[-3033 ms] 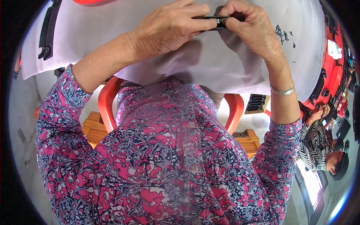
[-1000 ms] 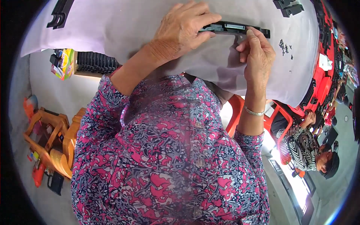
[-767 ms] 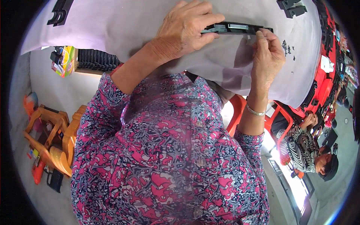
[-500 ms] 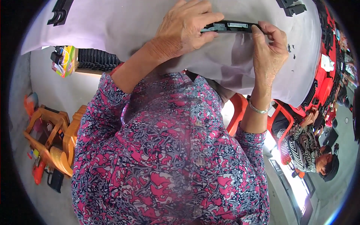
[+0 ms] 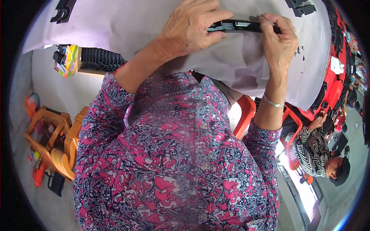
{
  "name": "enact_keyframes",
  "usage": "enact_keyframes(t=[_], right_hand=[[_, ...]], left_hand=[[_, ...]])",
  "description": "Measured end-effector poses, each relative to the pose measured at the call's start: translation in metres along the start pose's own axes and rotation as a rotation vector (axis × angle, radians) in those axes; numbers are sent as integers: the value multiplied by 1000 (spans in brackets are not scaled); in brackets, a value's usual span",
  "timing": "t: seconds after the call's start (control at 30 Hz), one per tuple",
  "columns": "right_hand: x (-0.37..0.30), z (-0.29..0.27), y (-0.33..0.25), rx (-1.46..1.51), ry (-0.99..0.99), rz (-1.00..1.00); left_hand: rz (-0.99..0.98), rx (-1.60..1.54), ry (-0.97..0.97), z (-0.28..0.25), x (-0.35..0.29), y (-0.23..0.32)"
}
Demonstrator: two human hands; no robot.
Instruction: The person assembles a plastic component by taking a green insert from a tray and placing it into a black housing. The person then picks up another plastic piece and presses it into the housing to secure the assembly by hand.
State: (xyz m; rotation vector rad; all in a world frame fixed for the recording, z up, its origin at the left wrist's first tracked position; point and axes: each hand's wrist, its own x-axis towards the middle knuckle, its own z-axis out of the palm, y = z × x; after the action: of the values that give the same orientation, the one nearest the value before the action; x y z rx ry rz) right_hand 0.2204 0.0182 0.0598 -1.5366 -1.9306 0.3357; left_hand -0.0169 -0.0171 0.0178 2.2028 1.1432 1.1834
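Note:
A long, narrow black plastic strip [image 5: 243, 26] with slots along its length is held level over the cloth-covered table. My left hand [image 5: 194, 25] pinches its left end between thumb and fingers. Toward the other end, my right hand [image 5: 280, 36] grips the strip, thumb on the near side and curled fingers behind. The strip's exact kind cannot be made out. Small black bits [image 5: 300, 54] lie on the pale cloth [image 5: 154, 19] to the right of my right hand.
Black plastic parts lie at the table's far left [image 5: 63, 10] and far right [image 5: 302, 8]. Below the table's left side stands a box of stacked black parts [image 5: 101, 59]. A wooden chair [image 5: 50, 133] is at left; a person in a striped top [image 5: 308, 148] sits at right.
My right hand has shifted slightly right and its wrist has turned, the fingers now covering more of the strip's right part. My left hand stays almost in place.

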Motion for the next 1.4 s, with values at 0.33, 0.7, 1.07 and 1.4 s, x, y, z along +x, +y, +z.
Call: enact_keyframes(t=[0.33, 0.7, 1.07, 1.4], right_hand=[[7, 2, 52, -23, 21, 20], [2, 20, 55, 29, 161, 37], [1, 21, 41, 104, 187, 18], [-3, 20, 43, 145, 216, -6]], left_hand=[[-7, -49, -106, -5, 10, -7], [78, -355, -65, -9, 46, 1], [-210, -83, -391, -15, 65, 20], [-173, -61, -354, -10, 63, 21]])
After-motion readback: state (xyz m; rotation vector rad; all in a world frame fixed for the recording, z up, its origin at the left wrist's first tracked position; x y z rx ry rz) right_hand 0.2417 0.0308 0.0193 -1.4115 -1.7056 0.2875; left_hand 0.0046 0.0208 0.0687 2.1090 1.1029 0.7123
